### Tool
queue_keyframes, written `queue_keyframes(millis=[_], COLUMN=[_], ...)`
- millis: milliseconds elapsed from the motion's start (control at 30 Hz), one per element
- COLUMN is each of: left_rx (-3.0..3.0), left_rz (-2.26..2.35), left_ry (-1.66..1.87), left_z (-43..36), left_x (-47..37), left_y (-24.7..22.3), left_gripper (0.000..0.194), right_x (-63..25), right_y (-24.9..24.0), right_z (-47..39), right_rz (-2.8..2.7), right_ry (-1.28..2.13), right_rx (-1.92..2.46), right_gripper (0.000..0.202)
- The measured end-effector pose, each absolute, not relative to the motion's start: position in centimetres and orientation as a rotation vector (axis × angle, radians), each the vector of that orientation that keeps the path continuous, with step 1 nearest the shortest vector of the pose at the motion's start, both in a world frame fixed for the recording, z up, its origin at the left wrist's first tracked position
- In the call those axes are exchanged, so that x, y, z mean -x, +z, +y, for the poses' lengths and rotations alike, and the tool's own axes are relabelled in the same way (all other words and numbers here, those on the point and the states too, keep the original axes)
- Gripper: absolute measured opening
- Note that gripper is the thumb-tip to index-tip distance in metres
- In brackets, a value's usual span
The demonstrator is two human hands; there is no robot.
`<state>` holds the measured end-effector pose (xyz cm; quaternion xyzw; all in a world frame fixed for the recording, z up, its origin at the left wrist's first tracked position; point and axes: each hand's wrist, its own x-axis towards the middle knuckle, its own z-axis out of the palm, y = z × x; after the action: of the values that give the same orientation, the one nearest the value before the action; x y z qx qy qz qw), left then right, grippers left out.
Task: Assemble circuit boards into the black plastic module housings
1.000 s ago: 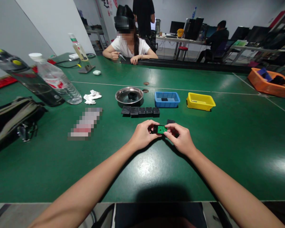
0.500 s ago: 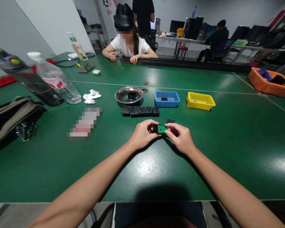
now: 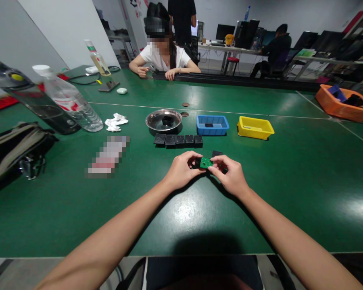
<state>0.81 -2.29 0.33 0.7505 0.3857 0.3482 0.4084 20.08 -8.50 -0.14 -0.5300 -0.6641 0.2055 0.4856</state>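
My left hand grips a small black case between thumb and fingers. Against its right side is a green circuit board, pinched at its right edge by my right hand. Just behind my right fingers a black piece lies on the green table. Several black square parts stand in a row beyond my hands. Behind them is a steel bowl with a black part inside. A blue tray holding a flat black piece and a yellow tray sit to its right.
Bottles, crumpled tissue, a blurred flat item and a bag are at the left. An orange basket stands at the far right. A person in a headset sits across the table.
The green board has tilted slightly between my fingers and shifted a little left. My hands otherwise keep nearly the same place.
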Motion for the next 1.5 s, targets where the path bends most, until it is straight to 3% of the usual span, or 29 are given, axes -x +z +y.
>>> queue_keyframes(millis=[1500], left_rx=[-1.924], left_rz=[0.976], left_ry=[0.87], left_z=[-2.32], left_x=[-0.86], left_y=[0.32], left_gripper=[0.036], right_x=[-20.37], right_y=[-0.28], right_z=[-8.35], right_rz=[-1.665], right_ry=[0.456], right_rx=[1.293], right_gripper=[0.012])
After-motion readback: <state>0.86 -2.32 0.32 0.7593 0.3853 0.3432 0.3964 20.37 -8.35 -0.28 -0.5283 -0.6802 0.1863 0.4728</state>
